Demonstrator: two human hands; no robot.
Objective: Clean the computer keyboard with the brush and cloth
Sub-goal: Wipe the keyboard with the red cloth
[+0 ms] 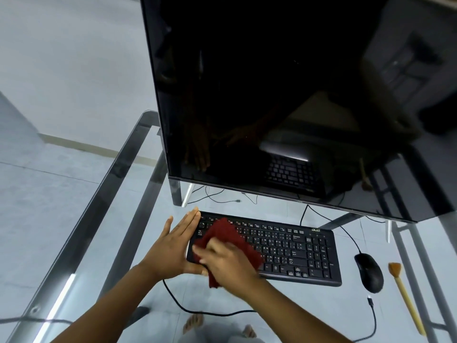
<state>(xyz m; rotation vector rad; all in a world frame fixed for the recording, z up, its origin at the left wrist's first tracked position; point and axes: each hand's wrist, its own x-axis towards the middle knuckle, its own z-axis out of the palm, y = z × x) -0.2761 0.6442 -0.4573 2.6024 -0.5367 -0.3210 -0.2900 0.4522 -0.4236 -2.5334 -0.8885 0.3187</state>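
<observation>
The step in hand is, I judge, the wiping with the cloth. The dark red cloth (228, 231) lies on the left part of the black computer keyboard (296, 251), and one corner of it hangs over the front edge. The right hand (227, 263) lies on top of the cloth and presses it on the keys. This hand is blurred, so I cannot tell if its fingers are curled round the cloth or only flat on it. The left hand (173, 246) is open, with straight fingers, and stands against the left end of the keyboard (probably to stop it from sliding).

The brush (405, 300) lies on the glass surface (284, 308), well apart from both hands, just beside the black mouse (369, 272).

The middle and right keys are uncovered. The next move calls for carrying the cloth to the right over them while the left hand steadies the keyboard.
</observation>
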